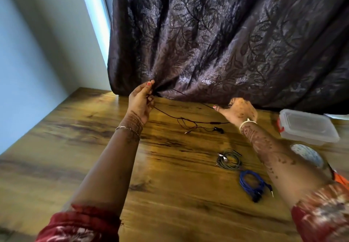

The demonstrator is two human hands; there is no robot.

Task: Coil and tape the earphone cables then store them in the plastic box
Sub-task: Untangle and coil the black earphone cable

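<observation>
A thin dark earphone cable [188,120] stretches between both hands above the wooden table [75,147]. My left hand [142,100] is raised near the curtain and pinches one stretch of it. My right hand [238,110] grips another stretch, farther right. The cable's loose part, with earbuds and plug, lies on the table between the hands. A coiled grey-green earphone [228,159] and a coiled blue earphone [252,184] lie nearer to me, at the right. The clear plastic box [307,126], lid on, with a red clip, stands at the right.
A dark patterned curtain [226,37] hangs onto the table's far edge just behind the hands. A roll of tape [306,154] lies beside my right forearm, partly hidden. Something orange [340,179] shows at the right edge. A pale wall is on the left.
</observation>
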